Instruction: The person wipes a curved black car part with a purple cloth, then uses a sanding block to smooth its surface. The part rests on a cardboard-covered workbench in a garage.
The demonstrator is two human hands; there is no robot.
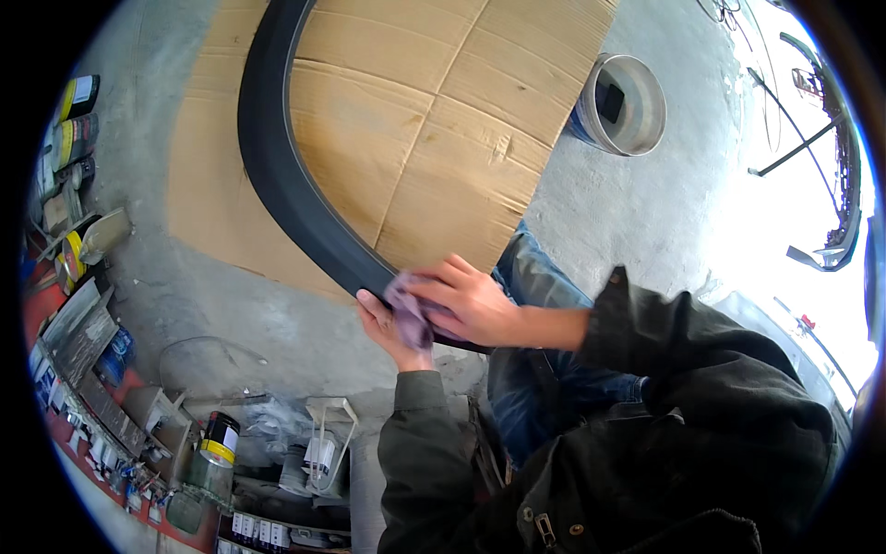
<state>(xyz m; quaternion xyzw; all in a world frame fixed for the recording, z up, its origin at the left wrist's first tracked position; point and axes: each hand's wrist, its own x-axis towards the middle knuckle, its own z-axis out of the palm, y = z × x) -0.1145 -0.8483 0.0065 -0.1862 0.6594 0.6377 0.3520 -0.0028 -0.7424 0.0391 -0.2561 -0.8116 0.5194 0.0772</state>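
Observation:
A curved dark plastic trim piece, seemingly a wheel-arch flare point(277, 173), runs from the top of the head view down over a flattened cardboard sheet point(387, 124) on the floor. My left hand point(391, 334) grips its near part, with the thumb on the top face and the fingers hidden beneath. My right hand point(474, 305) presses a crumpled purple cloth point(410, 311) onto the trim beside my left hand. The far end of the trim lies beyond the top of the view; its near end passes under my right forearm.
Right of the cardboard stands a bucket point(628, 104) with a dark block inside. Paint cans point(76, 138) line the far left. A cluttered shelf point(159, 429) with another can point(220, 440) fills the lower left. A thin hose point(208, 339) lies on the concrete floor point(277, 318).

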